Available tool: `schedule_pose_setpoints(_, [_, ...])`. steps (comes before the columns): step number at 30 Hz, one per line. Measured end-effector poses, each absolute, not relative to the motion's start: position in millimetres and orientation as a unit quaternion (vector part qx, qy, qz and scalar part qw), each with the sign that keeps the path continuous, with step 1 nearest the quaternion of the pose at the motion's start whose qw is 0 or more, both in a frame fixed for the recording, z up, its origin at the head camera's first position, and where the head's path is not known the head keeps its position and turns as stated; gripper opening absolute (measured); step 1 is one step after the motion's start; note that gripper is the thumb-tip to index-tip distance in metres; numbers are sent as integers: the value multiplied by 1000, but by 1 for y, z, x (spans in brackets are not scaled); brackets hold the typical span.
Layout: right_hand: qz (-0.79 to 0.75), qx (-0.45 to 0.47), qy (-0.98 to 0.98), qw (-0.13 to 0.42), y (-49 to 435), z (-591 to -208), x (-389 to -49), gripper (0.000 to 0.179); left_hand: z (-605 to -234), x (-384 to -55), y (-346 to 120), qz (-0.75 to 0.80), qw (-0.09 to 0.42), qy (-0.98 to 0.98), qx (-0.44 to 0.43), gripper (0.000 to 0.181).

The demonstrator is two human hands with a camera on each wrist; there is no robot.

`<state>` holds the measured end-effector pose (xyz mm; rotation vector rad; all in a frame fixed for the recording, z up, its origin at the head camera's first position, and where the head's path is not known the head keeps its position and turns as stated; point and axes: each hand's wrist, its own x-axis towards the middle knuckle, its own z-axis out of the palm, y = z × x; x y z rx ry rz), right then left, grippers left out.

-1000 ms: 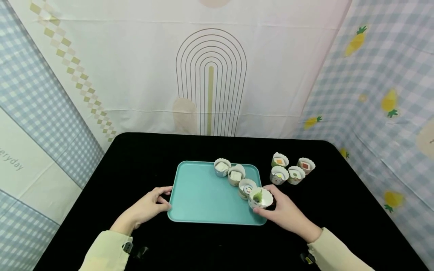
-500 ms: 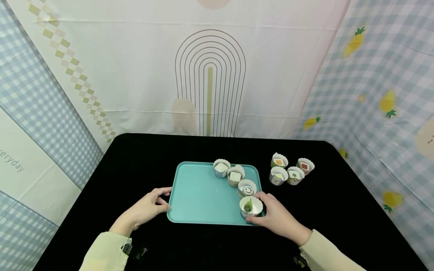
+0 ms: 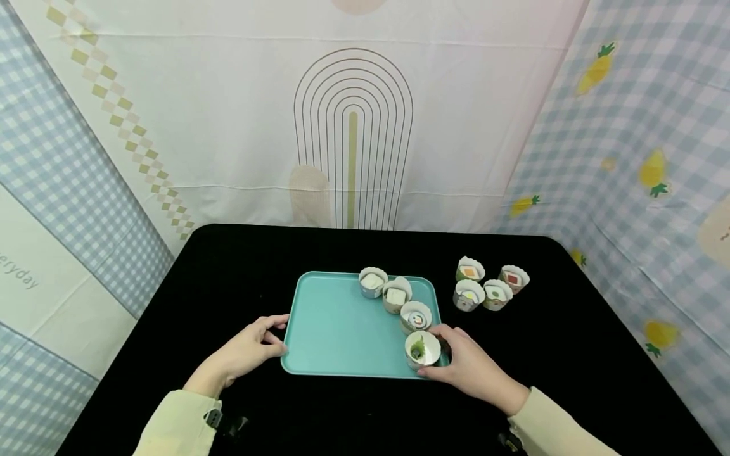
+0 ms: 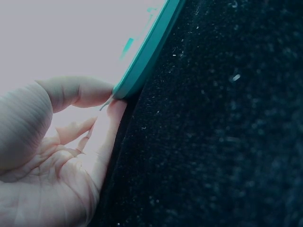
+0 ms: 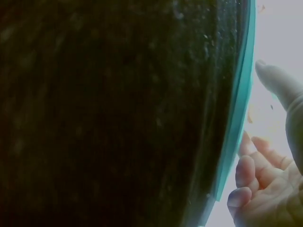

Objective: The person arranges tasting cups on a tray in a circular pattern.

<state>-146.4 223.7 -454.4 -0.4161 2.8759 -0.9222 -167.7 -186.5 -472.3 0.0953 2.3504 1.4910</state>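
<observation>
In the head view, my right hand (image 3: 470, 366) holds a white scalloped paper baking cup (image 3: 413, 361) with a green leafy piece inside. Thumb and fingers lie on either side of this cup at the front right of a teal tray (image 3: 342, 329). My left hand (image 3: 242, 351) pinches the tray's left rim, as the left wrist view also shows at the teal edge (image 4: 147, 54). Behind the leafy cup stand three more baking cups on the tray: one with a round printed piece (image 3: 416, 318) and two with white pieces (image 3: 396, 296) (image 3: 373, 282). Glare hides the held cup in the right wrist view.
Several more baking cups stand on the black table (image 3: 239, 266) right of the tray, including one with an orange piece (image 3: 469, 271) and one with a red-brown piece (image 3: 514, 278). Printed cloth (image 3: 245, 114) hangs behind the table.
My right hand has brought the leafy cup left and toward the front of the tray, then shifted only slightly. The left hand has stayed on the tray's rim.
</observation>
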Motion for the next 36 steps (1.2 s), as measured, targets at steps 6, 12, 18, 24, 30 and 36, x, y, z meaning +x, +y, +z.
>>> schedule_pose_setpoints(6, [-304, -143, 941, 47, 225, -452, -147, 54, -471, -167, -187, 523, 176, 834, 30, 59])
schedule_pose_setpoints(12, [-313, -149, 937, 50, 218, -454, -148, 52, -473, -166, -187, 527, 181, 830, 27, 59])
schedule_pose_setpoints(18, [-315, -154, 935, 44, 215, -456, -150, 51, -462, -161, -182, 527, 181, 830, 24, 59])
schedule_pose_setpoints(24, [-317, -150, 935, 45, 213, -454, -151, 51, -451, -158, -178, 533, 183, 826, 25, 59])
schedule_pose_setpoints(30, [-314, -149, 937, 43, 211, -453, -151, 49, -466, -164, -184, 531, 180, 828, 28, 59])
schedule_pose_setpoints(36, [-316, -148, 936, 42, 211, -452, -151, 49, -472, -167, -186, 526, 177, 832, 29, 60])
